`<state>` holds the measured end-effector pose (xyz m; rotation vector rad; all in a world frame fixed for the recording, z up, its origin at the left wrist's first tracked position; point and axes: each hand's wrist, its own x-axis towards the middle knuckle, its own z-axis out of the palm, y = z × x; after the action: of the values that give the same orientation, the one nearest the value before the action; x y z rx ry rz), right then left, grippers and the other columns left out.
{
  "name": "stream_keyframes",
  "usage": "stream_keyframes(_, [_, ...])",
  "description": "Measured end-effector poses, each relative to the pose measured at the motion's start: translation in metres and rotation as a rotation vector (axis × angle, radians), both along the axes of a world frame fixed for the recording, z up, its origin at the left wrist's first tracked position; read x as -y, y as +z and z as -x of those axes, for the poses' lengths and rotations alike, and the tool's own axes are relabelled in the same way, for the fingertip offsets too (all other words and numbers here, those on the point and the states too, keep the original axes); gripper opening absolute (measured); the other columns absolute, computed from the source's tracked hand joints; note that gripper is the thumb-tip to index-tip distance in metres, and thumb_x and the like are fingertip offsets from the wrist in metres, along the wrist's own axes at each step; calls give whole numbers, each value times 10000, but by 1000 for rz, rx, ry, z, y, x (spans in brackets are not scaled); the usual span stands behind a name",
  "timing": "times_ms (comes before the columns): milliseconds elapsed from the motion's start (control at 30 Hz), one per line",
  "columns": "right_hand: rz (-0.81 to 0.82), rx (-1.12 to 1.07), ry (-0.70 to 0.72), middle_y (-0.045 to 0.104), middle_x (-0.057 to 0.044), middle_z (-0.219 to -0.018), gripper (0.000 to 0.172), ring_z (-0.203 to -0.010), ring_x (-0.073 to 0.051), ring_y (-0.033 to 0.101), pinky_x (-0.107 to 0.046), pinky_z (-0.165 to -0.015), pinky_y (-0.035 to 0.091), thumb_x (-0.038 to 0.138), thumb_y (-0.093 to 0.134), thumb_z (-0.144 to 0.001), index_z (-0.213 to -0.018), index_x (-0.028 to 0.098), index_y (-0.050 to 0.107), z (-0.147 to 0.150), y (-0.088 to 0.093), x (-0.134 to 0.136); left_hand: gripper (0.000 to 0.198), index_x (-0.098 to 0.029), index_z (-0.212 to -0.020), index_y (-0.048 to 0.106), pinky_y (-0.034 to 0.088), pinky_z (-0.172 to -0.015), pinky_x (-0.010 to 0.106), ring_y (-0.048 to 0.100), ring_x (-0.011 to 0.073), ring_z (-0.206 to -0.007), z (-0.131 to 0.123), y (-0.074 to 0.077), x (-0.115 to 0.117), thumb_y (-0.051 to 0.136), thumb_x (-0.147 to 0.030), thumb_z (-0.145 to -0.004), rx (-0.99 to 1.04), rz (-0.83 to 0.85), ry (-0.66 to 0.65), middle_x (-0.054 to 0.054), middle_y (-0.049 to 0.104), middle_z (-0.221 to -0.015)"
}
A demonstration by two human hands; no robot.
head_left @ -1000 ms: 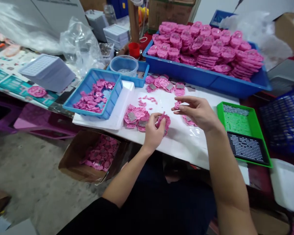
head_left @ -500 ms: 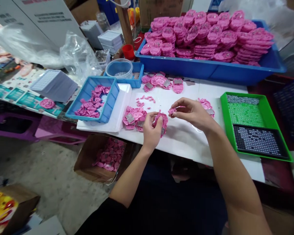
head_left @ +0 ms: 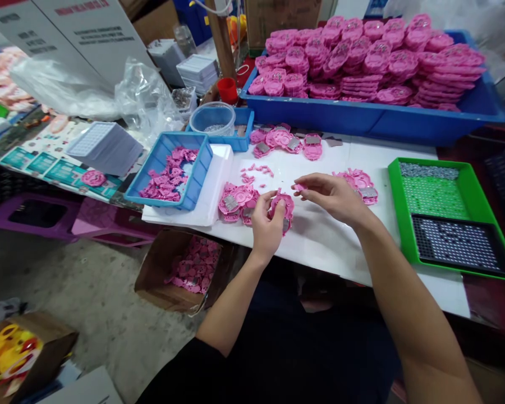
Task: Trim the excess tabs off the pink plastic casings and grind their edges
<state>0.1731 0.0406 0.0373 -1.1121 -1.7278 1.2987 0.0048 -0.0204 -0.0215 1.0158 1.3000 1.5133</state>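
My left hand (head_left: 266,224) grips a round pink plastic disc (head_left: 284,209) just above the white table top (head_left: 320,241). My right hand (head_left: 330,195) is pinched on a small pink piece (head_left: 298,187) close to the disc's right side. A pile of the same pink discs with grey metal plates (head_left: 235,200) lies just left of my left hand. More such discs (head_left: 359,182) sit behind my right hand, and another group (head_left: 284,140) lies further back.
A small blue tray of pink pieces (head_left: 170,171) stands at the left. A large blue bin stacked with pink discs (head_left: 374,120) fills the back. A green tray (head_left: 446,219) sits at the right. A cardboard box (head_left: 180,275) of pink parts is on the floor.
My right hand has drawn in towards the disc in my left hand, still pinching the small pink piece. The view shifted a little, showing more of the floor at lower left.
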Motion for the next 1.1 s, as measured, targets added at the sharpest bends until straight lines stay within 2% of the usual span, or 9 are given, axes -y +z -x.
stream_keyframes(133, [-179, 91, -54, 755, -74, -1139, 293, -1045, -228, 719, -408, -1018, 567, 405, 747, -890, -1114, 217, 753, 10, -1, 8, 296, -211, -1194, 635, 536, -1054, 374, 694, 217, -1161, 1, -1, -2, 650, -402, -969, -5, -61, 8, 97, 725, -1207])
stream_keyframes(233, [-338, 243, -20, 764, -79, -1156, 291, -1031, -243, 734, -406, -980, 576, 364, 684, -936, -1185, 224, 742, 14, -3, 13, 290, -209, -1197, 641, 536, -1051, 374, 689, 218, -1159, 1, -3, -3, 632, -401, -980, -6, -82, -2, 95, 723, -1197])
stream_keyframes(333, [-424, 342, 27, 763, -93, -1191, 331, -1058, -259, 744, -396, -927, 590, 344, 637, -972, -1274, 226, 705, 15, -8, 14, 299, -199, -1214, 639, 534, -1062, 396, 679, 231, -1176, 2, -4, -4, 630, -389, -983, 26, -81, -27, 104, 717, -1214])
stream_keyframes(467, [-585, 386, 9, 776, -76, -1166, 303, -960, -232, 767, -352, -840, 606, 300, 620, -988, -1269, 224, 703, 15, -18, 12, 308, -198, -1237, 637, 525, -1091, 416, 664, 244, -1217, 1, -3, -4, 633, -376, -985, 49, -67, -34, 105, 703, -1266])
stream_keyframes(567, [-703, 393, -10, 775, -70, -1183, 288, -970, -223, 772, -336, -841, 613, 259, 611, -996, -1263, 214, 710, 16, -22, 12, 326, -205, -1250, 642, 540, -1073, 415, 667, 249, -1215, 1, -2, -2, 641, -394, -984, 67, -62, -58, 107, 699, -1283])
stream_keyframes(700, [-753, 406, -27, 774, -83, -1184, 285, -1027, -247, 771, -357, -868, 618, 236, 600, -997, -1254, 190, 716, 18, -24, 14, 344, -211, -1254, 644, 565, -1026, 374, 682, 237, -1185, 0, -2, -1, 662, -409, -973, 94, -77, -96, 100, 705, -1267])
stream_keyframes(800, [-748, 408, -41, 778, -81, -1168, 279, -996, -250, 777, -360, -839, 623, 230, 604, -990, -1239, 190, 722, 20, -23, 16, 350, -204, -1240, 644, 569, -997, 343, 687, 226, -1161, 0, -1, 0, 678, -417, -965, 104, -97, -107, 100, 708, -1246])
stream_keyframes(1100, [-792, 390, -97, 771, -124, -1172, 294, -1015, -287, 776, -413, -864, 651, 176, 586, -978, -1231, 147, 732, 31, -29, 24, 326, -191, -1046, 664, 561, -890, 292, 693, 168, -955, 2, -4, -4, 648, -507, -971, 96, -129, -17, 50, 716, -1012])
